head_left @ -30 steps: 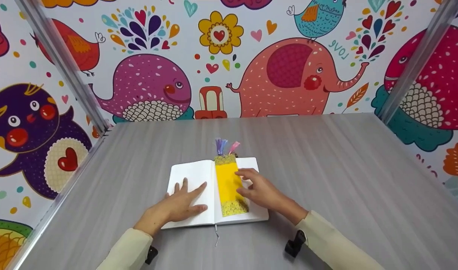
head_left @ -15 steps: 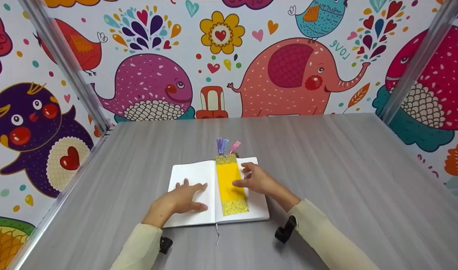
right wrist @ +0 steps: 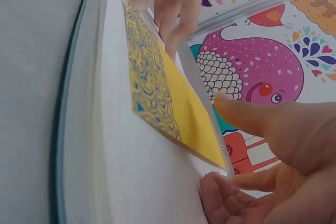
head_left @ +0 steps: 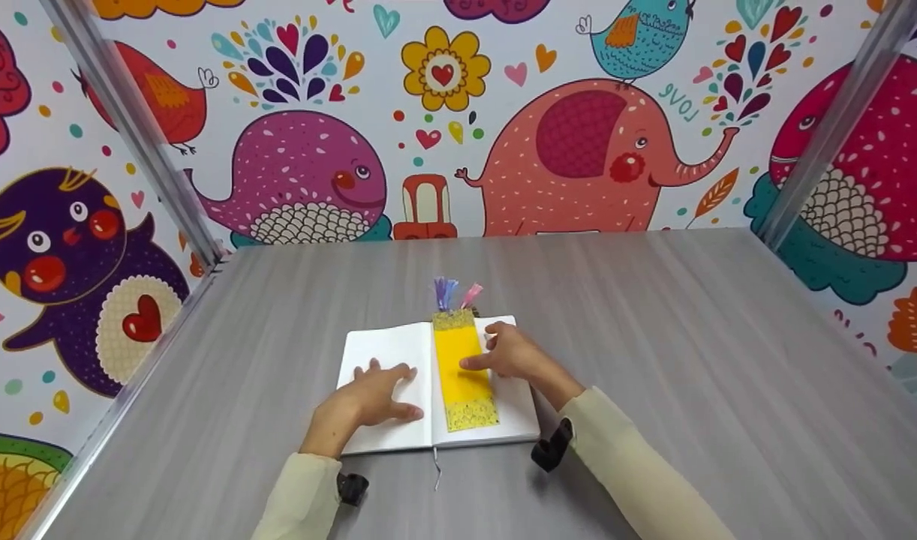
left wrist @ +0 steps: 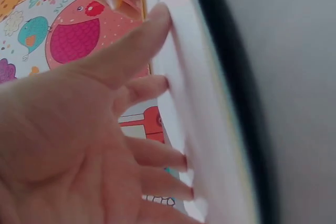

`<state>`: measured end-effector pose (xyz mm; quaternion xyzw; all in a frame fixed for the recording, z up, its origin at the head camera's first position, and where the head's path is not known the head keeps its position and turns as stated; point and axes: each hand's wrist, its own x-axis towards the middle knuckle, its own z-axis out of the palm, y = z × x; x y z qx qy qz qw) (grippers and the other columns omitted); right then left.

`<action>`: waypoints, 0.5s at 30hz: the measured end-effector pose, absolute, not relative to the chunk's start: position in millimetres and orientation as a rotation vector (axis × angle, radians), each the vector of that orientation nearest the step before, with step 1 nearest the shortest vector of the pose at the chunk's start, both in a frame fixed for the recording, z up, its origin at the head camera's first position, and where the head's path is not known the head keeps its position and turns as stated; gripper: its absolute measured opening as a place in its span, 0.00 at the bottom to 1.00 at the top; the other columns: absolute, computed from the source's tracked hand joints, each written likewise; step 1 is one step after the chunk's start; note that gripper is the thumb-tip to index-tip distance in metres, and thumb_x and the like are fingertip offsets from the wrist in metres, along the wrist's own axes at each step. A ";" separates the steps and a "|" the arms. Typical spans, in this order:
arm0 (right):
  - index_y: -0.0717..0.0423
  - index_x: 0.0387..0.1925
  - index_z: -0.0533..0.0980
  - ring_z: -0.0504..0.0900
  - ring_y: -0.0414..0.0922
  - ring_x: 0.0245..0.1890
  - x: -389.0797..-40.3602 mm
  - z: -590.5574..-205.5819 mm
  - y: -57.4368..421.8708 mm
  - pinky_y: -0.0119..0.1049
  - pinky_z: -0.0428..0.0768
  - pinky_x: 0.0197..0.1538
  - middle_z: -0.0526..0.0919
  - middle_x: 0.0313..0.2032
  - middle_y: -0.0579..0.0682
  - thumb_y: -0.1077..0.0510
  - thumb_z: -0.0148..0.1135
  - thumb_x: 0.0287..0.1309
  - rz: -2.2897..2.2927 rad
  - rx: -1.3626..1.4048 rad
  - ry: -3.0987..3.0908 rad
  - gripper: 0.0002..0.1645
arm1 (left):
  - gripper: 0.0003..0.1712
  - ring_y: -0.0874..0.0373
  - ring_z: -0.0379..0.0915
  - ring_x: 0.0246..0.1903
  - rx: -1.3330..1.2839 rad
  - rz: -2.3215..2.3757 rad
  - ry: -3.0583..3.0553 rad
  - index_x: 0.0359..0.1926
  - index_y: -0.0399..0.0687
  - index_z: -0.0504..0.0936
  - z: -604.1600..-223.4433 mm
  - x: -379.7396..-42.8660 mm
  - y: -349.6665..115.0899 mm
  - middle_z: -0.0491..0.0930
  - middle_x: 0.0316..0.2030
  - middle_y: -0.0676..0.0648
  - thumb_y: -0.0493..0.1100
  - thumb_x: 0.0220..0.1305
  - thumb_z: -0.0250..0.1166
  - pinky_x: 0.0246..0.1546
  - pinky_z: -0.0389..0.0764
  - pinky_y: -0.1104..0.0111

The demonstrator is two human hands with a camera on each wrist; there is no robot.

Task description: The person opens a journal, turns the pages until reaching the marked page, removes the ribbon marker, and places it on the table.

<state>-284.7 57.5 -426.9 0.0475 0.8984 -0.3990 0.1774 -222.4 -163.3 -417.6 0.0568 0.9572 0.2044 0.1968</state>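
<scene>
An open notebook with blank white pages lies on the table. On its right page rests a yellow bookmark with patterned ends, a purple-blue tassel and a pink tassel at its far end. My left hand spreads its fingers on the left page, fingertips touching the paper. My right hand is over the right page. Its thumb extends over the bookmark's right part, while its bent fingers sit by the page beside the bookmark's edge in the right wrist view.
A thin ribbon hangs from the notebook's near edge onto the grey table. Black wrist mounts sit under both sleeves. Walls with cartoon animals and metal posts border the table at back and sides.
My right hand has shifted slightly, its thumb reaching farther left over the bookmark. Both forearms have drawn inward; the left hand stays on its page. The bookmark has barely moved.
</scene>
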 end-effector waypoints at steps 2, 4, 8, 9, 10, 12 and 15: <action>0.56 0.71 0.64 0.77 0.52 0.53 -283.0 -426.0 53.1 0.49 0.77 0.65 0.77 0.61 0.58 0.44 0.80 0.46 -1.079 0.122 2.574 0.54 | 0.41 0.21 0.43 0.74 0.137 0.578 2.699 0.72 0.49 0.68 -419.2 -222.3 -159.2 0.55 0.74 0.27 0.56 0.61 0.70 0.67 0.53 0.28; 0.59 0.70 0.65 0.77 0.53 0.53 -280.3 -425.6 49.1 0.51 0.74 0.68 0.77 0.60 0.59 0.45 0.80 0.46 -1.025 0.081 2.614 0.54 | 0.41 0.22 0.43 0.74 0.117 0.579 2.710 0.71 0.49 0.69 -420.5 -221.9 -155.5 0.54 0.74 0.26 0.57 0.62 0.70 0.67 0.53 0.27; 0.65 0.64 0.69 0.76 0.52 0.47 -275.8 -426.4 44.4 0.49 0.77 0.65 0.79 0.53 0.60 0.46 0.81 0.45 -0.909 -0.032 2.703 0.49 | 0.41 0.24 0.41 0.75 0.122 0.599 2.709 0.70 0.48 0.67 -423.5 -222.0 -154.1 0.49 0.74 0.22 0.58 0.62 0.69 0.67 0.50 0.26; 0.65 0.61 0.70 0.76 0.51 0.44 -275.3 -426.9 44.0 0.47 0.78 0.63 0.80 0.50 0.59 0.46 0.81 0.45 -0.891 -0.055 2.719 0.47 | 0.41 0.24 0.39 0.75 0.131 0.613 2.707 0.70 0.47 0.67 -424.4 -222.3 -154.6 0.48 0.74 0.22 0.58 0.62 0.69 0.67 0.48 0.26; 0.65 0.59 0.71 0.76 0.50 0.42 -275.1 -427.5 44.0 0.46 0.80 0.61 0.80 0.47 0.58 0.47 0.81 0.45 -0.874 -0.072 2.732 0.46 | 0.41 0.25 0.38 0.76 0.141 0.630 2.702 0.70 0.46 0.67 -425.5 -222.6 -155.2 0.47 0.74 0.21 0.57 0.62 0.69 0.68 0.47 0.26; 0.65 0.58 0.71 0.75 0.49 0.40 -274.5 -428.3 44.7 0.44 0.80 0.57 0.80 0.44 0.57 0.47 0.81 0.44 -0.862 -0.092 2.749 0.45 | 0.41 0.27 0.35 0.77 0.170 0.666 2.695 0.69 0.44 0.66 -427.3 -223.3 -156.2 0.44 0.75 0.21 0.56 0.63 0.69 0.68 0.44 0.26; 0.65 0.58 0.71 0.75 0.49 0.40 -274.3 -429.2 46.0 0.45 0.80 0.56 0.81 0.45 0.58 0.47 0.82 0.44 -0.871 -0.107 2.756 0.45 | 0.40 0.29 0.34 0.78 0.232 0.724 2.686 0.68 0.40 0.66 -429.2 -225.2 -157.3 0.44 0.76 0.25 0.54 0.63 0.70 0.69 0.41 0.27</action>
